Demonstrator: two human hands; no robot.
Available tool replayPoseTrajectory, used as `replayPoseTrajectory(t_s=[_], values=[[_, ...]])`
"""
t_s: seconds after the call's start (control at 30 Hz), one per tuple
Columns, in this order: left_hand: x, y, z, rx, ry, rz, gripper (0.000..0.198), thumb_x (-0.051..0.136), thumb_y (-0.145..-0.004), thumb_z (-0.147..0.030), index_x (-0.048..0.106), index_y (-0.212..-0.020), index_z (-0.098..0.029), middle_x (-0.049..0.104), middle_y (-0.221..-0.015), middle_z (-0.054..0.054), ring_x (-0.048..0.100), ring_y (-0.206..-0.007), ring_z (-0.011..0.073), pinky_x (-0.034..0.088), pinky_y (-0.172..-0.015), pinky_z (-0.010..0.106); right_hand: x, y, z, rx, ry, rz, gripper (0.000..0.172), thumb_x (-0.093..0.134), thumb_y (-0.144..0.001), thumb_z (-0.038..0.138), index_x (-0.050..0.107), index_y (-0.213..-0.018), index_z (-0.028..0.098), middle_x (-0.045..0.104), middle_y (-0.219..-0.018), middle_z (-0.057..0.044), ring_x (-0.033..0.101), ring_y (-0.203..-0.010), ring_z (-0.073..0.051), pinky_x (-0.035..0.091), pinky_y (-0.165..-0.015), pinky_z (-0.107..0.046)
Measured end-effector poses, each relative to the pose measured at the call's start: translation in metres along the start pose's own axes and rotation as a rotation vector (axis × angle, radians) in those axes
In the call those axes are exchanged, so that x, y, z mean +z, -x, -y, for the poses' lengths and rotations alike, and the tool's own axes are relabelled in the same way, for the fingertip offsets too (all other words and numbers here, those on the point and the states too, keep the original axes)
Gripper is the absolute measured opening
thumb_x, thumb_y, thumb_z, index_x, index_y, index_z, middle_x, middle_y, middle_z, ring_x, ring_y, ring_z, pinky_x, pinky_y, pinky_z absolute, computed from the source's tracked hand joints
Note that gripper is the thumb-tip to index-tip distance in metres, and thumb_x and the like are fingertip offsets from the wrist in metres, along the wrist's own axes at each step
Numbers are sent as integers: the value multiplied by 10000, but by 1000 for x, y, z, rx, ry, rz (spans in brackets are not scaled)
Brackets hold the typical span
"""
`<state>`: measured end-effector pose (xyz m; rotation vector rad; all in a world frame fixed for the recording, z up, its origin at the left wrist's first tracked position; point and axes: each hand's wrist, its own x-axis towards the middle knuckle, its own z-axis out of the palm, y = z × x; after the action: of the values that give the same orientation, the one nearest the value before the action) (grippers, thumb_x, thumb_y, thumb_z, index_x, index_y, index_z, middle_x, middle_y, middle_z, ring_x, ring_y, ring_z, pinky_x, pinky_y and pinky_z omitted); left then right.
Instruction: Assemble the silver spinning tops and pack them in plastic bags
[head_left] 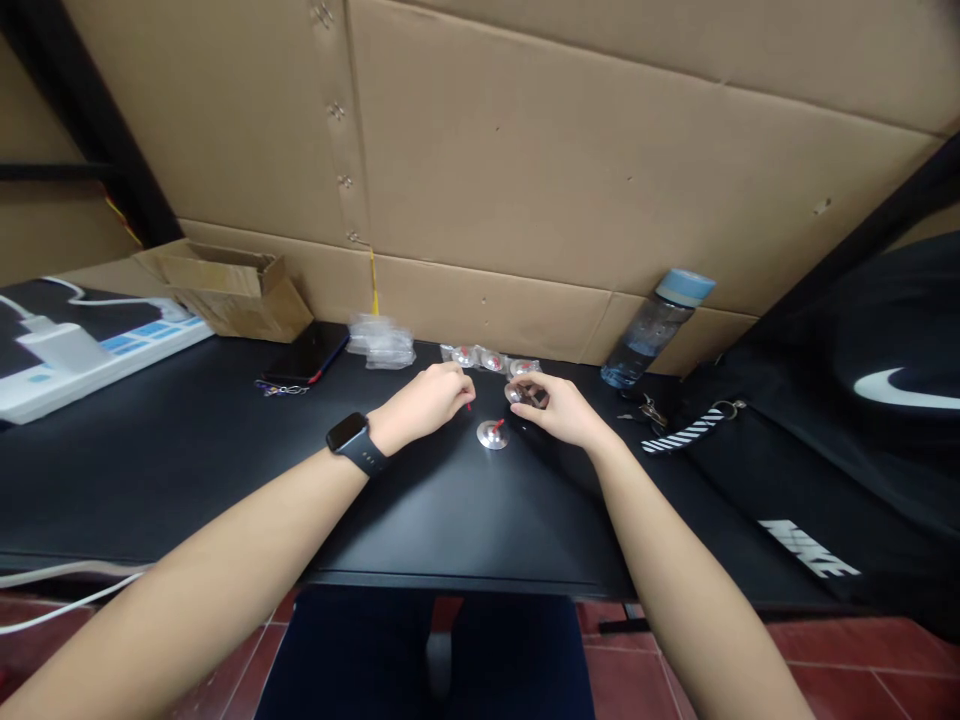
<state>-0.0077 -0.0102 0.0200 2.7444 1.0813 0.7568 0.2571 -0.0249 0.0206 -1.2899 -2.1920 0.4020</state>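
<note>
My left hand [442, 392], with a dark watch on the wrist, is closed in a pinch, and a small red piece [469, 406] sticks out below its fingertips. In my right hand [556, 408] a small shiny metal disc [514, 393], shaped like a finger cymbal, is gripped between thumb and fingers. Between the hands and a little nearer to me, another finger cymbal [493, 435] with a red cord on top lies on the black table. Just beyond the hands sits a row of finger cymbals in clear bags [491, 360].
Clear plastic bags [381, 342] are stacked at the back, beside a phone [309, 355] and a cardboard box [244, 292]. A power strip [67, 378] lies at left. On the right are a water bottle [646, 335], keys with a striped strap [682, 435] and a black bag [847, 440].
</note>
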Motion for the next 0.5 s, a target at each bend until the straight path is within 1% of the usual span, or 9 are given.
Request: replayPoseTrajectory(t_s=[0.07,0.13,0.23,0.3,0.4,0.43,0.5], values=[[-4,0,-3,3,23,-23,223,536,-978,-202,736,-879,-189,710,-894,74,675,-859,216,508,-831,320,3,0,4,-23,-44,-3,358,747,-836,305,704,-1184,230,752,-1094,-43,673,-877,-182,527,-793,-322],[-5,0,-5,-19,57,-44,208,535,-991,-234,722,-908,-202,729,-876,53,684,-818,206,499,-785,308,7,0,8,-38,-73,-7,392,755,-832,316,696,-1210,232,750,-1098,-49,677,-875,-184,535,-791,-327],[-3,0,-10,-53,183,-86,176,558,-990,-276,714,-942,-210,747,-836,24,689,-740,176,492,-724,279,12,0,12,-45,-141,-19,423,770,-825,327,687,-1229,234,746,-1097,-59,681,-876,-191,557,-806,-350],[-1,-1,-13,-74,336,-125,146,612,-963,-305,716,-938,-207,759,-838,19,702,-746,166,510,-727,267,15,0,16,-45,-272,-27,447,780,-822,338,672,-1244,235,728,-1161,-76,691,-931,-202,576,-847,-371],[4,-2,-18,-122,592,-178,141,671,-912,-325,706,-915,-188,768,-874,33,724,-798,171,553,-760,269,19,1,27,-42,-565,-23,470,798,-817,346,644,-1249,244,691,-1260,-95,700,-1042,-218,588,-919,-393],[5,-3,-19,-133,656,-188,142,673,-905,-321,698,-912,-181,767,-884,39,726,-804,172,563,-767,275,20,1,31,-39,-643,-23,473,807,-812,344,639,-1243,246,687,-1267,-97,702,-1061,-221,589,-927,-392],[7,-4,-21,-149,744,-208,142,677,-892,-313,681,-914,-173,762,-898,47,726,-808,170,577,-781,285,21,1,39,-30,-715,-41,473,822,-799,335,637,-1225,247,687,-1265,-99,703,-1082,-228,597,-911,-380]])
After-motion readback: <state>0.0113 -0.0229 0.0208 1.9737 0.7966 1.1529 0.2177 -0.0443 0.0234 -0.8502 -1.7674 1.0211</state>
